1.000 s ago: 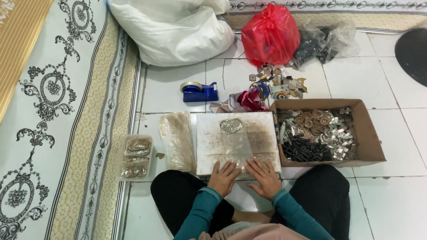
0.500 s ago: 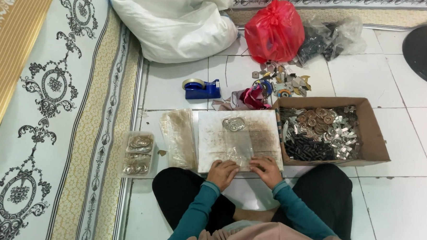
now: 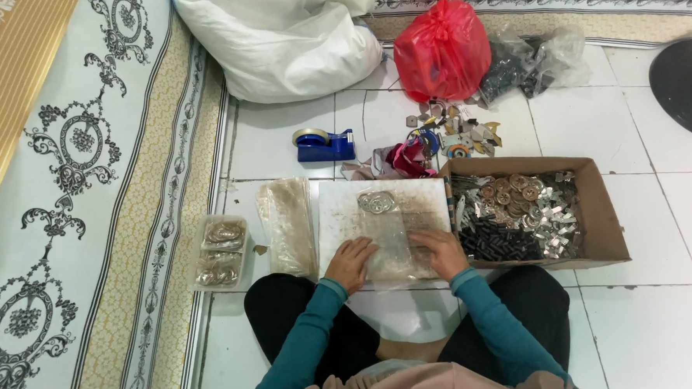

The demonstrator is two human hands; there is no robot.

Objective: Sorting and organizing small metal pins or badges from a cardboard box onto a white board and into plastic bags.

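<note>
A clear plastic sleeve (image 3: 387, 235) with a round metal ornament (image 3: 376, 202) at its far end lies on a white, stained board (image 3: 339, 210) on my lap and the floor. My left hand (image 3: 351, 263) presses flat on the sleeve's near left corner. My right hand (image 3: 443, 252) rests flat on its near right edge. Both hands lie palm down with fingers together.
A cardboard box (image 3: 608, 230) of metal ornaments sits to the right. A stack of clear sleeves (image 3: 289, 224) and a small packet of ornaments (image 3: 220, 250) lie left. A blue tape dispenser (image 3: 324, 143), red bag (image 3: 442, 49), white sack (image 3: 281, 38) and loose pieces (image 3: 456, 131) are beyond. Patterned carpet (image 3: 74, 191) lies left.
My hands have stayed on the near end of the sleeve, shifting only slightly. The view has drifted a little.
</note>
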